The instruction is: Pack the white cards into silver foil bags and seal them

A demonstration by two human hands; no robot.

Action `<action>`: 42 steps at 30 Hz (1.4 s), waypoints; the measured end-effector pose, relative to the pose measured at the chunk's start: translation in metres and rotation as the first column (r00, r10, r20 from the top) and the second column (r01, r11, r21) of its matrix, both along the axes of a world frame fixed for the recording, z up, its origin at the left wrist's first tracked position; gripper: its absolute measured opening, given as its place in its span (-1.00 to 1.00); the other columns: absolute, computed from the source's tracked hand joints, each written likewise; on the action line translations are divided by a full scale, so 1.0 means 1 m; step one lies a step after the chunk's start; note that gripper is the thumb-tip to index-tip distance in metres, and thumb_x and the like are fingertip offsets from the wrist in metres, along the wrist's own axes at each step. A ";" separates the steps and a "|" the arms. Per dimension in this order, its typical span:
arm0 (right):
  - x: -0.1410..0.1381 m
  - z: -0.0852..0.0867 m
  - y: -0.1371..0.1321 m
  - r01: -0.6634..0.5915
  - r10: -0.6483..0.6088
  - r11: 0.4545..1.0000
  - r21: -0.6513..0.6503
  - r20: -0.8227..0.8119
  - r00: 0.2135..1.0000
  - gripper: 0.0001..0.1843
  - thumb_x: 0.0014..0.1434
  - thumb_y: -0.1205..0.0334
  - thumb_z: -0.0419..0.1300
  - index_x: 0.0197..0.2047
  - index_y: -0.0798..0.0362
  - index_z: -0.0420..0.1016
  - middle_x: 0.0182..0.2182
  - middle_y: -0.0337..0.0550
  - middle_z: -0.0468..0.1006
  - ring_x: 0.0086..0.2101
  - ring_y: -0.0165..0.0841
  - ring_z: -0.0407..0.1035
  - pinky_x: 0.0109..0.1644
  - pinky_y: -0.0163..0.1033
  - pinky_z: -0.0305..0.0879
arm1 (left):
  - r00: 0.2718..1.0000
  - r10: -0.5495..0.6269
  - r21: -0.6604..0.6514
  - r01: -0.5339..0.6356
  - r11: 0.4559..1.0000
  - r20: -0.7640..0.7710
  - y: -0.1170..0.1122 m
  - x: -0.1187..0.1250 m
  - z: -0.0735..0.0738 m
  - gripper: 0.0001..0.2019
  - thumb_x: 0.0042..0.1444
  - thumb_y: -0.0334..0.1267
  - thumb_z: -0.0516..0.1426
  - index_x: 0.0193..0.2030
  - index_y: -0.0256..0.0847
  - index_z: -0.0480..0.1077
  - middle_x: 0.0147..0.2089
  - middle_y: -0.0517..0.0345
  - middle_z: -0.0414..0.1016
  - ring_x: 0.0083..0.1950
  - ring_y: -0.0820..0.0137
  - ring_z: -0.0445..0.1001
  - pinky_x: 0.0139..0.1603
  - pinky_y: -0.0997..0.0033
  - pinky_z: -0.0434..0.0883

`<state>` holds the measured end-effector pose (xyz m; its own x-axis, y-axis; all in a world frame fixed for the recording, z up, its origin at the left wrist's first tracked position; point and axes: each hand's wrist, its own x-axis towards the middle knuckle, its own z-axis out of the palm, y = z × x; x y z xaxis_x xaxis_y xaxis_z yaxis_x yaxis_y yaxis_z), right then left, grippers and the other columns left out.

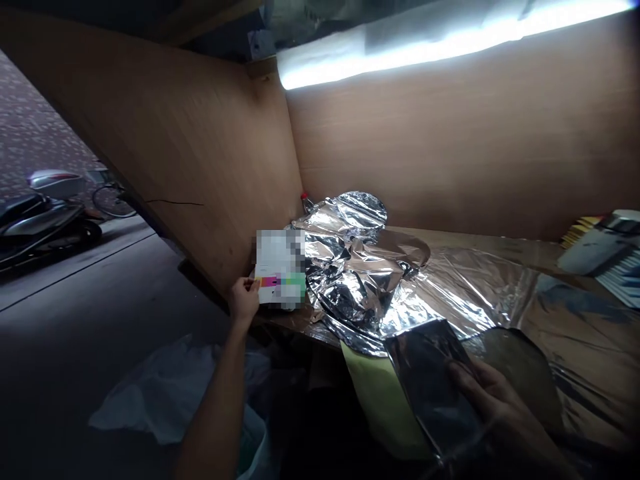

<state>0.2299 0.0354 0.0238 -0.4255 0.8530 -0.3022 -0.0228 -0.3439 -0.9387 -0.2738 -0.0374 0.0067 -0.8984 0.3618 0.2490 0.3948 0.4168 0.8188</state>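
Fingers of the left hand [243, 300] are closed in a pinch on the near left edge of a printed sheet [271, 281]. Reference landmark: the silver film heap [355, 267], laid on the worktop [490, 241]. The printed sheet is positioned immediately left of the heap; it carries pink and green bands, and part of its surface is pixelated and unreadable.

The right hand [493, 393] is on the near right side of the heap. Its thumb presses on the upper face of a dark flat packet [425, 380], which is gripped at its right edge; the fingers underneath are largely hidden. The packet's far end overlaps the near edge of the heap in view; contact cannot be determined. A yellow-green sheet [383, 393] extends from the near edge of the heap, partly covered by the packet.

Behind the heap, at its left, is a red-capped bottle [306, 201]. Well right of the heap is a stack of papers [607, 247]. Above the heap is a lit tube [400, 61].
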 end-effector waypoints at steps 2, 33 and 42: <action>-0.027 0.010 0.002 -0.073 0.072 0.997 -0.010 -0.045 0.996 -0.43 0.14 -0.17 0.42 0.09 0.00 0.63 -0.26 -0.05 0.71 -0.35 -0.17 0.58 -0.33 -0.22 0.50 | 0.997 -0.001 0.125 -0.009 0.992 0.078 -0.015 0.011 -0.006 -0.72 0.02 0.00 0.18 -0.28 -0.17 0.38 -0.27 -0.02 0.59 -0.23 0.17 0.57 -0.18 0.23 0.50; 0.069 -0.086 -0.029 -0.207 0.190 0.956 -0.209 -0.098 0.977 -0.46 -0.07 -0.12 0.57 -0.34 0.23 0.64 -0.52 -0.23 0.51 -0.53 -0.50 0.25 -0.40 -0.36 0.08 | 0.616 -0.676 -0.031 0.748 0.663 0.404 0.034 0.342 -0.040 -0.81 0.36 -0.13 -0.03 -0.01 -0.10 0.30 -0.22 0.01 0.66 -0.21 0.12 0.65 -0.21 0.24 0.45; 0.079 -0.121 -0.053 0.002 -0.052 0.972 -0.233 -0.207 0.977 -0.48 0.01 -0.12 0.53 -0.38 0.24 0.61 -0.58 -0.27 0.43 -0.58 -0.55 0.19 -0.44 -0.37 0.05 | 0.468 -0.758 0.004 0.850 0.527 0.453 0.018 0.359 -0.044 -0.83 0.32 -0.13 -0.04 -0.06 -0.07 0.29 -0.11 0.02 0.68 -0.14 0.11 0.65 -0.18 0.21 0.48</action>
